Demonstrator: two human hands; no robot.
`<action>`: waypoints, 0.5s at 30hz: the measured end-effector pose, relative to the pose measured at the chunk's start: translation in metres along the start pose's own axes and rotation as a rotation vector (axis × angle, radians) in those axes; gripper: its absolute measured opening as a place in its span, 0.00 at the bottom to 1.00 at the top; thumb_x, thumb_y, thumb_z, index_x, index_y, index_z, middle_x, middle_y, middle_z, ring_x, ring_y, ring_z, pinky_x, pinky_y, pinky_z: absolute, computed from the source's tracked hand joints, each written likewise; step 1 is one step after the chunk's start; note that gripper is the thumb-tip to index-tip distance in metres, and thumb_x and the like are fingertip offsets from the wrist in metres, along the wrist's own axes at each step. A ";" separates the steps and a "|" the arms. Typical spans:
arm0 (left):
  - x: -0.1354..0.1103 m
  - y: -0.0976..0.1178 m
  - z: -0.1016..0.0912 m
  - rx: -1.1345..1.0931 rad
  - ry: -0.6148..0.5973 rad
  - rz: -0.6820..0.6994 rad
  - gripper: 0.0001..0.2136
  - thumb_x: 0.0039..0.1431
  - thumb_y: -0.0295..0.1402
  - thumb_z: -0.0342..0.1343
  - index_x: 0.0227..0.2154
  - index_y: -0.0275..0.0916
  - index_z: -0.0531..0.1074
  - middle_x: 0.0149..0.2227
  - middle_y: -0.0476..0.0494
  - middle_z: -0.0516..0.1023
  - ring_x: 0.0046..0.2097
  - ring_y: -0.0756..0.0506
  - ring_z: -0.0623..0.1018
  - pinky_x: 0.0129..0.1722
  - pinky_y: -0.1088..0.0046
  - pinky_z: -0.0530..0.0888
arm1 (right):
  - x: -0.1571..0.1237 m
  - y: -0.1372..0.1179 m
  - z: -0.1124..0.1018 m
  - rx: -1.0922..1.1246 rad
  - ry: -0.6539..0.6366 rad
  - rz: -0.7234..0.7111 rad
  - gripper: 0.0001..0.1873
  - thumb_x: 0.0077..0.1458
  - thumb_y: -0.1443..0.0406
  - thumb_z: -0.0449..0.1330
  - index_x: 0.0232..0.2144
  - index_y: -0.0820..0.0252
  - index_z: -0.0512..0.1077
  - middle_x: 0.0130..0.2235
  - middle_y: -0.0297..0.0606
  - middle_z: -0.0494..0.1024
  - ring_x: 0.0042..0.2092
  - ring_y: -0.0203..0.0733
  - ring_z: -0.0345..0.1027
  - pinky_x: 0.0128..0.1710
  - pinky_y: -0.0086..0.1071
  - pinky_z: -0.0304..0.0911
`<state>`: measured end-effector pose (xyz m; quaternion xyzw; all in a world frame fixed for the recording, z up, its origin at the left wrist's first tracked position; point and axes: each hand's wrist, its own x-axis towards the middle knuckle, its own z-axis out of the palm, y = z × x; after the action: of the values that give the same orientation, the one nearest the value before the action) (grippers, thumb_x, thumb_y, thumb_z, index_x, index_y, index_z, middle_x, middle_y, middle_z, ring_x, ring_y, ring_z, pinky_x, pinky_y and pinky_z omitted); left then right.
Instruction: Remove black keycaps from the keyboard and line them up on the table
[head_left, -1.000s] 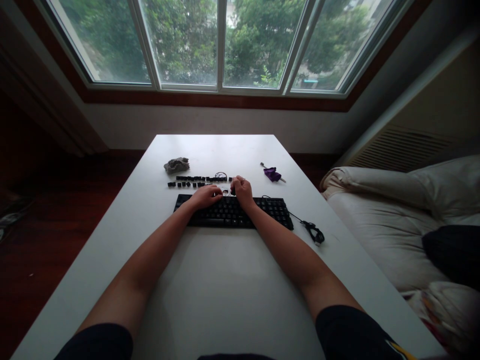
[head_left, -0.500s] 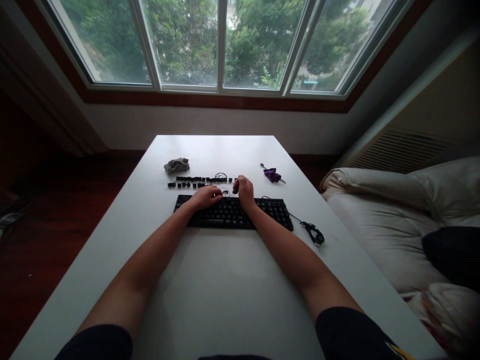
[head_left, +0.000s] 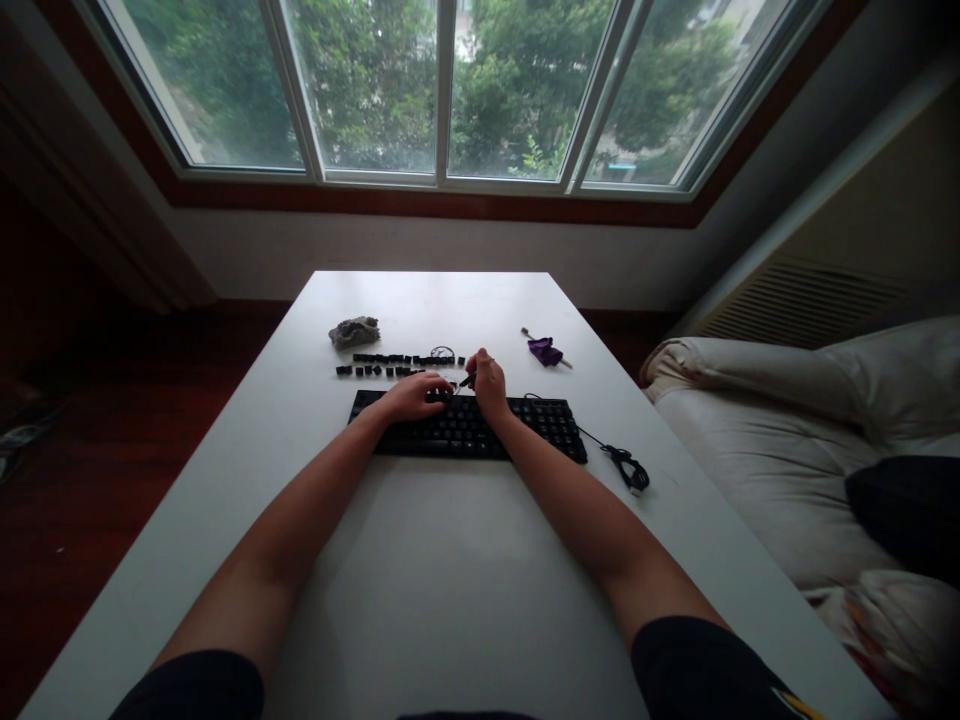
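A black keyboard (head_left: pixel 450 436) lies across the white table under both my hands. My right hand (head_left: pixel 489 384) is closed around a small tool with a dark handle (head_left: pixel 467 380) and thin wire ends, which looks like a keycap puller. Its wire end points left, close to my left fingertips. My left hand (head_left: pixel 414 396) rests over the keyboard's upper left part, thumb and fingers curved and apart. Whether a small key sits between them is too dark to tell. Behind the keyboard, loose black keycaps (head_left: pixel 382 358) stand in two rows, partly hidden by my hands.
A crumpled grey cloth (head_left: pixel 355 332) lies at the back left. To the back right is a purple cloth (head_left: pixel 545 351) with a thin stick or brush across it. A bundled black cable (head_left: pixel 628 468) lies right of the keyboard. A pale sofa (head_left: pixel 772 430) stands beside the table.
My right hand has tilted the tool, so more of its dark handle shows, pointing down-left. My left fingers have shifted slightly right and opened into a curve near its wire end.
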<state>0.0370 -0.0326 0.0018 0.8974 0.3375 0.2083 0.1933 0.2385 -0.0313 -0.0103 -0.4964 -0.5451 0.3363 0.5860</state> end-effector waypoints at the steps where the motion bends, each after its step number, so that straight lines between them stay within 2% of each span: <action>1: 0.000 0.000 0.000 -0.003 -0.001 0.002 0.18 0.56 0.32 0.59 0.51 0.46 0.77 0.50 0.45 0.79 0.50 0.42 0.77 0.52 0.66 0.73 | 0.000 0.000 0.000 0.003 -0.003 -0.001 0.37 0.61 0.34 0.41 0.26 0.56 0.67 0.27 0.36 0.70 0.24 0.36 0.63 0.25 0.32 0.60; 6: 0.000 -0.001 -0.001 -0.012 0.002 0.002 0.17 0.57 0.33 0.59 0.51 0.46 0.77 0.49 0.44 0.79 0.48 0.42 0.78 0.50 0.66 0.74 | -0.001 -0.001 -0.001 0.022 0.006 0.000 0.38 0.59 0.32 0.41 0.28 0.56 0.68 0.24 0.34 0.69 0.21 0.36 0.65 0.22 0.31 0.58; 12: 0.001 -0.002 0.002 -0.041 0.060 -0.036 0.12 0.64 0.37 0.55 0.46 0.43 0.78 0.44 0.44 0.79 0.41 0.45 0.78 0.45 0.68 0.75 | -0.001 -0.003 0.000 0.038 -0.007 0.031 0.38 0.59 0.32 0.43 0.28 0.56 0.68 0.21 0.33 0.69 0.21 0.37 0.66 0.22 0.31 0.58; 15: 0.002 -0.004 0.004 -0.012 0.061 -0.047 0.12 0.64 0.37 0.55 0.46 0.43 0.78 0.43 0.44 0.80 0.41 0.45 0.79 0.44 0.68 0.74 | 0.000 -0.002 0.001 0.051 -0.025 0.040 0.36 0.59 0.33 0.45 0.28 0.57 0.69 0.21 0.33 0.70 0.21 0.37 0.67 0.22 0.30 0.59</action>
<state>0.0384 -0.0293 -0.0026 0.8813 0.3631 0.2327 0.1931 0.2375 -0.0319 -0.0090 -0.4878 -0.5336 0.3680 0.5848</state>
